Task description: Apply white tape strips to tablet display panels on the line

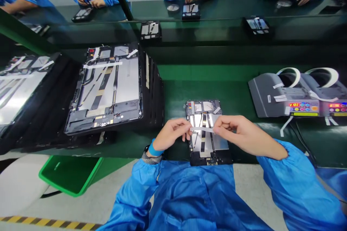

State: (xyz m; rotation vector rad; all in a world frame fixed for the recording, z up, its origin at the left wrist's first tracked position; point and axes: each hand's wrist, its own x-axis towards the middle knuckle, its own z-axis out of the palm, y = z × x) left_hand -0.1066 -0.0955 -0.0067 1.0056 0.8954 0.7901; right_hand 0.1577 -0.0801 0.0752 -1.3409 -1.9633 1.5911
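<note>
Crooked or early sticking possible

Pinched at both ends by left hand (175, 133) and right hand (235, 131), fingertips closed: one white tape strip (202, 129), stretched across the middle of the open device (208, 139). Beneath the device: green bench (176, 94). Hard to judge from above: clearance over the silver panel (221, 144). Judged liable to land skewed if lowered one end first, to crease if slackened, to cling to fingertips on release. Also liable to snag dark ribbon cables (203, 139) inside the device through any sideways drag. Left of the device: stack of similar devices (126, 83), exposed to knocks from wide swings of left sleeve (132, 184). Right of the device: tape dispensers (267, 95) with hanging tape tail (286, 127), apt to catch right sleeve (295, 177).
</note>
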